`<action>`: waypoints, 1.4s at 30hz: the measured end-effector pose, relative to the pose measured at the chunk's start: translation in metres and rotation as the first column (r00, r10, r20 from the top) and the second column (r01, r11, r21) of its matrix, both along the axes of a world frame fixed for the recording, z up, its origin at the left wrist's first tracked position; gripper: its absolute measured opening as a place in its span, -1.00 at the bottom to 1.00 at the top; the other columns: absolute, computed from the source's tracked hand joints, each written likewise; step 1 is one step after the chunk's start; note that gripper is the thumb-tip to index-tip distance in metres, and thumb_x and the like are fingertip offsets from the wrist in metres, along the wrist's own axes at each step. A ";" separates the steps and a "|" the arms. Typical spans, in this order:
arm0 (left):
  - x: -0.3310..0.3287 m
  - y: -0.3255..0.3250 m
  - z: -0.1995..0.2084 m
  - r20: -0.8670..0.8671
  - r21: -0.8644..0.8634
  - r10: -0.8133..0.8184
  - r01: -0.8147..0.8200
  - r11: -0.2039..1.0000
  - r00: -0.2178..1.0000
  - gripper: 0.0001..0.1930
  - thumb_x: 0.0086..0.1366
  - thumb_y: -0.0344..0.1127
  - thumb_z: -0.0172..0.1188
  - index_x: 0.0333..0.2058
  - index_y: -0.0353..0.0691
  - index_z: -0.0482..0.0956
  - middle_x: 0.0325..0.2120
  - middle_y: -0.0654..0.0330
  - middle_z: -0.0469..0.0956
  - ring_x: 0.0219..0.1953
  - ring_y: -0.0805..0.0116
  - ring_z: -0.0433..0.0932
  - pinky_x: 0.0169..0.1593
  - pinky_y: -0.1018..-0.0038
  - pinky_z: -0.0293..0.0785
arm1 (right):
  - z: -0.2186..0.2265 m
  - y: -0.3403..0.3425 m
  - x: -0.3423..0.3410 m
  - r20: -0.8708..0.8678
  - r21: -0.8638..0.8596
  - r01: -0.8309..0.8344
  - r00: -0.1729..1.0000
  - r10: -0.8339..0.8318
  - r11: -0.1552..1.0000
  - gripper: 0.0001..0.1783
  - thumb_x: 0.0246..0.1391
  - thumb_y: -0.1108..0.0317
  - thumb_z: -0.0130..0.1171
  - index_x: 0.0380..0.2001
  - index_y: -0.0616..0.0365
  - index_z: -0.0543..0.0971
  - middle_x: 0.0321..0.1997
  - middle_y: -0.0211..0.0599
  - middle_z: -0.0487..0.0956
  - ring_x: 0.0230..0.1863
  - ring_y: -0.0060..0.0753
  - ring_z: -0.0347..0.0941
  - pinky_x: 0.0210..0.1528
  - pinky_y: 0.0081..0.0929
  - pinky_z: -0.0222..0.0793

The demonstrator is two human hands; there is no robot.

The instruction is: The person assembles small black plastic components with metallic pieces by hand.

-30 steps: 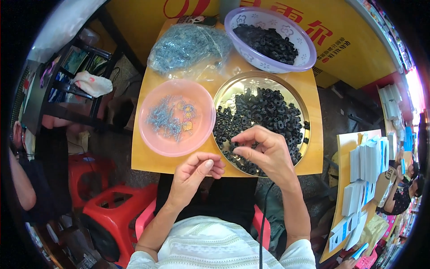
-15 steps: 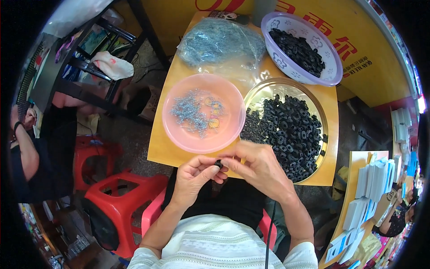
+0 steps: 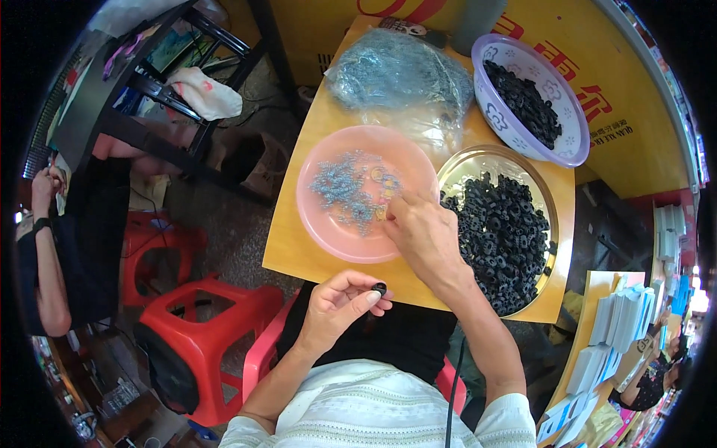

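Note:
My left hand (image 3: 342, 308) pinches a small black ring-shaped plastic part (image 3: 379, 287) between thumb and fingers, just in front of the table edge. My right hand (image 3: 423, 235) reaches over the right side of a pink translucent bowl (image 3: 312, 216), its fingertips bent down inside. Those fingers are drawn together, and whatever they grip is hidden. Many small metal springs (image 3: 347, 187) lie in the bowl, beside a few yellowish rings (image 3: 385, 179). To the right, a round gold tray (image 3: 478, 159) bears a heap of similar black parts (image 3: 504, 243), close to my right wrist.
A purple-rimmed basin (image 3: 497, 123) of black pieces stands at the back right, next to a clear plastic bag (image 3: 403, 75) on the wooden table (image 3: 287, 250). A red stool (image 3: 213, 321) is at my left; another person's arm (image 3: 48, 269) shows beyond. White boxes (image 3: 612, 321) are stacked at right.
My right hand has left the black part at my left hand and moved forward into the pink bowl. My left hand keeps the part. The whole view has shifted slightly.

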State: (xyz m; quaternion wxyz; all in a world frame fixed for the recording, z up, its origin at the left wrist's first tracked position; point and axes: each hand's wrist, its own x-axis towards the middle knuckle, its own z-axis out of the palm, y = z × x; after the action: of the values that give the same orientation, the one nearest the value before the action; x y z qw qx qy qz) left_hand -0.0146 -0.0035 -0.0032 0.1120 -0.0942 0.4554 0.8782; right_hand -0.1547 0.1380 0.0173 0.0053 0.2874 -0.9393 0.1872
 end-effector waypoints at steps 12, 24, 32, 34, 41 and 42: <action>-0.008 0.000 0.013 -0.145 0.059 0.059 -0.051 0.997 0.988 -0.81 0.38 -0.46 0.07 -0.06 -0.33 0.46 -0.24 0.03 0.60 -0.22 0.34 0.62 -0.15 0.46 0.60 | 0.036 0.029 0.048 0.669 -0.722 0.386 0.603 0.435 0.574 -0.87 0.13 0.43 0.25 -0.29 0.28 0.63 -0.24 -0.32 0.53 -0.32 -0.60 0.52 -0.34 -0.66 0.46; -0.001 0.012 0.022 -0.101 0.091 0.012 -0.003 0.996 0.995 -0.81 0.37 -0.48 0.08 -0.07 -0.35 0.47 -0.25 0.02 0.61 -0.26 0.30 0.64 -0.18 0.45 0.61 | 0.034 0.039 0.065 0.656 -0.745 0.436 0.619 0.432 0.505 -0.84 0.15 0.43 0.23 -0.21 0.24 0.63 -0.25 -0.32 0.52 -0.41 -0.62 0.52 -0.40 -0.69 0.45; 0.000 0.019 0.016 -0.072 0.125 0.061 -0.051 0.991 0.996 -0.82 0.38 -0.46 0.06 -0.09 -0.37 0.46 -0.28 0.04 0.61 -0.29 0.30 0.65 -0.21 0.43 0.63 | 0.025 0.056 0.068 0.445 -0.812 0.176 0.803 0.396 0.556 -0.82 0.12 0.39 0.26 -0.19 0.13 0.66 -0.28 -0.35 0.56 -0.36 -0.62 0.53 -0.48 -0.71 0.40; -0.001 0.019 0.015 -0.072 0.131 0.077 -0.067 0.989 0.994 -0.83 0.37 -0.47 0.06 -0.09 -0.37 0.47 -0.29 0.05 0.60 -0.31 0.31 0.64 -0.22 0.42 0.63 | 0.031 0.058 0.069 0.481 -0.773 0.185 0.795 0.370 0.608 -0.83 0.11 0.39 0.27 -0.21 0.12 0.67 -0.30 -0.37 0.58 -0.36 -0.62 0.52 -0.50 -0.72 0.38; -0.006 0.022 0.000 -0.055 0.026 -0.023 0.024 0.999 0.998 -0.84 0.35 -0.47 0.09 -0.12 -0.35 0.48 -0.28 0.04 0.61 -0.31 0.35 0.64 -0.23 0.46 0.61 | 0.037 0.080 0.067 0.535 -0.611 0.256 0.831 0.153 0.749 -0.87 0.09 0.41 0.26 -0.30 0.22 0.64 -0.36 -0.33 0.58 -0.44 -0.60 0.47 -0.46 -0.60 0.37; -0.008 0.023 -0.003 -0.058 0.002 -0.041 0.042 0.999 0.997 -0.85 0.35 -0.48 0.09 -0.12 -0.35 0.48 -0.28 0.03 0.61 -0.30 0.36 0.63 -0.22 0.47 0.60 | 0.036 0.087 0.063 0.490 -0.585 0.273 0.869 0.065 0.763 -0.87 0.08 0.42 0.26 -0.30 0.23 0.64 -0.36 -0.30 0.58 -0.45 -0.57 0.47 -0.44 -0.58 0.38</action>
State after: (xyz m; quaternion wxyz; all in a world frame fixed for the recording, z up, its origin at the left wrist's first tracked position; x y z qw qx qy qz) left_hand -0.0222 0.0191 -0.0066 0.1172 -0.0591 0.4589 0.8787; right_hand -0.0921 0.2249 0.0532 -0.1213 0.1578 -0.8046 0.5594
